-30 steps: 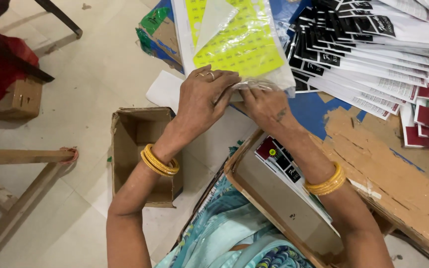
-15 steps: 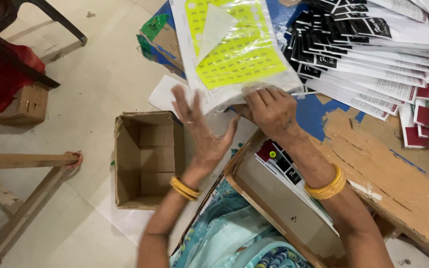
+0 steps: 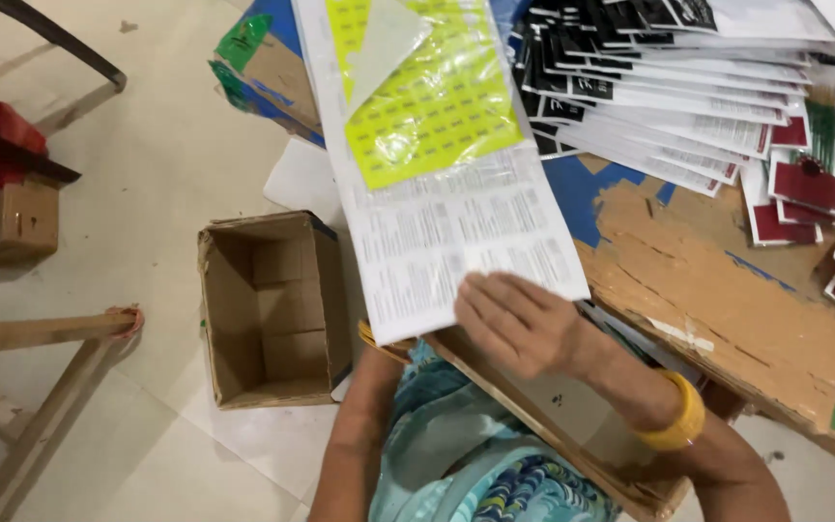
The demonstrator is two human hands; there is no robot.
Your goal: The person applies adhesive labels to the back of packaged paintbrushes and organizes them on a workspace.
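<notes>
The right hand lies flat, fingers spread and gripping nothing, pressing on the near corner of a printed sheet, likely to keep it from sliding off the board. That sheet hangs past the board's near edge, so it needs the weight. On its far half sits a clear sleeve of yellow labels, a white backing flap folded across its top. The left hand is hidden under the sheet; only the forearm shows, reaching up beneath it, so I cannot tell whether it grips anything. An open carton stands on the floor just left of the sheet, mouth up. Booklets lie fanned at the board's far side.
</notes>
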